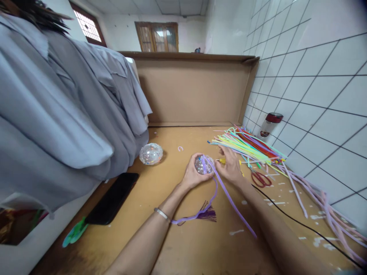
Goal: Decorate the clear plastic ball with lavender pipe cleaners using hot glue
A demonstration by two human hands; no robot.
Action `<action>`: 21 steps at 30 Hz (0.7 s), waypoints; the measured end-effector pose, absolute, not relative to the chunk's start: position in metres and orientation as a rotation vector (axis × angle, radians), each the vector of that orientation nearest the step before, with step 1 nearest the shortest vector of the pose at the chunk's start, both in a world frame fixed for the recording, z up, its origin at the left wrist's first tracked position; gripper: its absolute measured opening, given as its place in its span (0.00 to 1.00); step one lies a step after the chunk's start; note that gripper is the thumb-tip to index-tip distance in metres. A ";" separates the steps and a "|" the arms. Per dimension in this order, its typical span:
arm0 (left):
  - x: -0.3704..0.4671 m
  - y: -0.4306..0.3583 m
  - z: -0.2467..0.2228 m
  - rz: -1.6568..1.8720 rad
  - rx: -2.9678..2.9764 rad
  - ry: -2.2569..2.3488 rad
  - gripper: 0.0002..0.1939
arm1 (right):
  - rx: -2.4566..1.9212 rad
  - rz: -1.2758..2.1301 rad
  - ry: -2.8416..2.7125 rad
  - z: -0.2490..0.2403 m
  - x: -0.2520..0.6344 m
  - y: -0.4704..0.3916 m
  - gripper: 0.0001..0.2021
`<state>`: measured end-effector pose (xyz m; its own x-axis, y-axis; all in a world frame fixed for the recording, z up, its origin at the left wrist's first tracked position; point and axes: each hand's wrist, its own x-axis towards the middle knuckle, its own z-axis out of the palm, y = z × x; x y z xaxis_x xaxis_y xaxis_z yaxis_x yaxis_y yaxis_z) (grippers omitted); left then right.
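In the head view my left hand (194,173) is wrapped round a clear ball (200,165) with colourful specks inside. Purple pipe cleaners (229,198) lie over the ball, and one long end slants down to the right. Another purple strand curves below to a dark purple tassel (208,214) on the table. Close on the ball's right, my right hand (231,168) is closed round a yellow glue gun (222,161), its nozzle pointing at the ball. Most of the glue gun's body is hidden by the hand.
A second clear ball (151,154) stands left. A black phone (113,198) lies near the draped grey cloth (86,95). To the right are bundled pipe cleaners (243,143), red-handled scissors (261,178), a black cable (286,212) and a jar (268,126). Cardboard (192,91) stands behind.
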<state>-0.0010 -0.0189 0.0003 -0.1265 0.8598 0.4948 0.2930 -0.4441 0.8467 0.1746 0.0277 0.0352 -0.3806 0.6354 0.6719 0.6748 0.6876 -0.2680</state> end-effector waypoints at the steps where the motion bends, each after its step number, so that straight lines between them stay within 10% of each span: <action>1: -0.001 -0.017 -0.001 1.614 1.677 1.282 0.40 | -0.863 -0.039 -2.117 0.038 0.170 0.025 0.28; 21: -0.004 -0.014 -0.006 1.613 1.651 1.272 0.41 | -0.753 0.415 -1.835 0.032 0.148 0.004 0.10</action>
